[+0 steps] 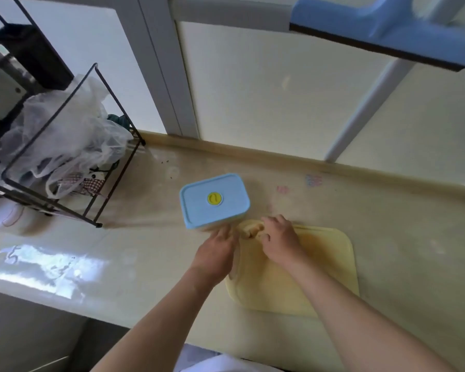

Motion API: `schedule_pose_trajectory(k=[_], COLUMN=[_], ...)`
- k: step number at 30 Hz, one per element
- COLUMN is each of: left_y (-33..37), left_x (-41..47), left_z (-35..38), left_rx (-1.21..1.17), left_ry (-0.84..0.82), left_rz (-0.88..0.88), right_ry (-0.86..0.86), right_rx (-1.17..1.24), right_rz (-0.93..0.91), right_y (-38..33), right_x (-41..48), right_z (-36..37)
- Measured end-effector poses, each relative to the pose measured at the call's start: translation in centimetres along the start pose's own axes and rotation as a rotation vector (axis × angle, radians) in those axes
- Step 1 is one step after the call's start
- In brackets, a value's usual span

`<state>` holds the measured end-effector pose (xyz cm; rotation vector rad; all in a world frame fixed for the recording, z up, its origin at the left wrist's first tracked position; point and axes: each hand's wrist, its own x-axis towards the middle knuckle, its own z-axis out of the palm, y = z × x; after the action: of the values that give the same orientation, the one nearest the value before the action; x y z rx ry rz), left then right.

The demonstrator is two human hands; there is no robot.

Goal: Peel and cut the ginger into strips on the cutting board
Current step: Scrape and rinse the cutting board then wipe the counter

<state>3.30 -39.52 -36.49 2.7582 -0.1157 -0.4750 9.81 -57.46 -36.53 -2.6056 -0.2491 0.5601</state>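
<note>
Head view: ginger [249,232] on the cutting board's [320,264] far left corner. Right hand [279,238] fingers curl round it. Left hand [219,247] fingers lie straight beside it; contact unclear. Likely best to pin the ginger firmly before peeling. No knife seen. Blue-lidded box [214,200] crowds that corner. Wire rack [73,157] stands well apart.

- A plastic box [214,208] with a pale blue lid and a round yellow valve stands on a glossy cream countertop [145,242];
- left of the box, a black wire rack [118,103] holds crumpled clear plastic bags [65,124];
- behind the box, a pale window frame [161,63] rises from the counter's back edge;
- well beyond the box to its right, a blue padded bar [373,20] juts in.
</note>
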Motion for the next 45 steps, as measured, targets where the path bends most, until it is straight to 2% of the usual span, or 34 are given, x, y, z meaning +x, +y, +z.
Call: schedule_pose_trajectory(k=[3,6,12,16,20,27,32,35,39,42,45], left_y=[-0.4,-0.4,-0.4,1.5,3.8,8.0,9.9,9.7,8.9,8.2,7.3], left_x=[0.8,1.5,1.8,1.5,1.1,1.0,1.4,1.5,1.4,0.8,-0.3], left_z=[1.3,1.8,2.1,1.1,1.3,2.0,2.2,2.3,2.5,2.0,1.4], left_rx=[0.042,0.072,-0.040,-0.207,-0.384,-0.431,-0.432,-0.393,-0.279,-0.262,-0.274], left_ry=[-0.011,0.031,0.154,0.205,0.157,0.078,0.015,-0.004,0.027,0.097,0.149], left_rz=[-0.015,-0.044,-0.081,-0.131,-0.086,-0.070,-0.052,-0.055,-0.081,-0.224,-0.399], right_ry=[-0.040,0.048,0.152,0.159,0.150,0.215,0.340,0.453,0.517,0.452,0.406], right_rx=[-0.126,-0.125,-0.157,-0.133,-0.144,-0.110,-0.026,0.027,0.064,0.076,0.115], right_rz=[-0.062,-0.098,-0.113,-0.090,-0.049,0.050,0.068,0.178,0.440,0.653,0.756], right_y=[0.1,0.1,0.6,1.0,1.7,4.4,6.3,7.5,9.6,11.1,12.0], right_x=[-0.5,-0.7,-2.0,-3.1,-4.3,-7.3,-8.7,-9.5,-10.8,-11.4,-11.4], right_z=[1.3,2.3,3.6,3.5,3.3,2.5,2.4,2.0,0.6,-0.8,-1.8])
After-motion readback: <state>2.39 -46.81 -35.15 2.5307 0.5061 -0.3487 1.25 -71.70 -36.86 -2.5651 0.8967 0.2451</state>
